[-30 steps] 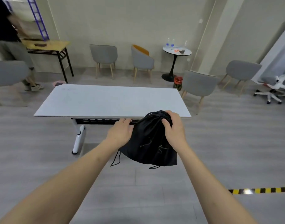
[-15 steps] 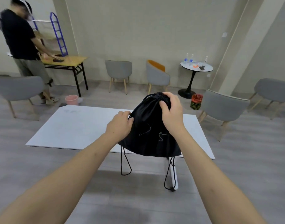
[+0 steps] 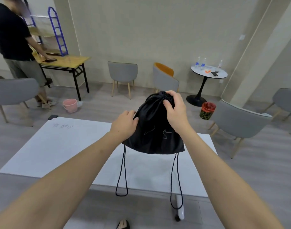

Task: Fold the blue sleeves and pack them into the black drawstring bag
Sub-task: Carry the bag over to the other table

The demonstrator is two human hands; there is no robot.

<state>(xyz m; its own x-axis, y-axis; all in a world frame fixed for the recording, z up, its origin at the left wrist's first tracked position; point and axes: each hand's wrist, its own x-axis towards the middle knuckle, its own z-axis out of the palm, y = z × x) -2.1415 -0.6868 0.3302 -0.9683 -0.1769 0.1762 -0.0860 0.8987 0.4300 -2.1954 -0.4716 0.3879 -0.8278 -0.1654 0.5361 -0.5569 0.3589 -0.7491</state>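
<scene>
The black drawstring bag (image 3: pixel 153 129) hangs in the air above the white table (image 3: pixel 59 146), held up in front of me. My right hand (image 3: pixel 174 109) is closed around its gathered mouth at the top. My left hand (image 3: pixel 125 124) pinches the bag's left edge a little lower. Two black cord loops (image 3: pixel 122 176) dangle from the bag's bottom corners past the table's near edge. The bag looks bulged; no blue sleeves are visible.
Another person (image 3: pixel 14 47) stands at a wooden table (image 3: pixel 67 61) at the back left. Grey chairs (image 3: pixel 122 73) ring the room; one (image 3: pixel 238 119) is beside the table's right end. A pink bucket (image 3: pixel 69 105) and a red bin (image 3: pixel 207 110) stand on the floor.
Both hands have lifted the bag higher above the table, and I have come closer to the table. The cords now hang free below the bag.
</scene>
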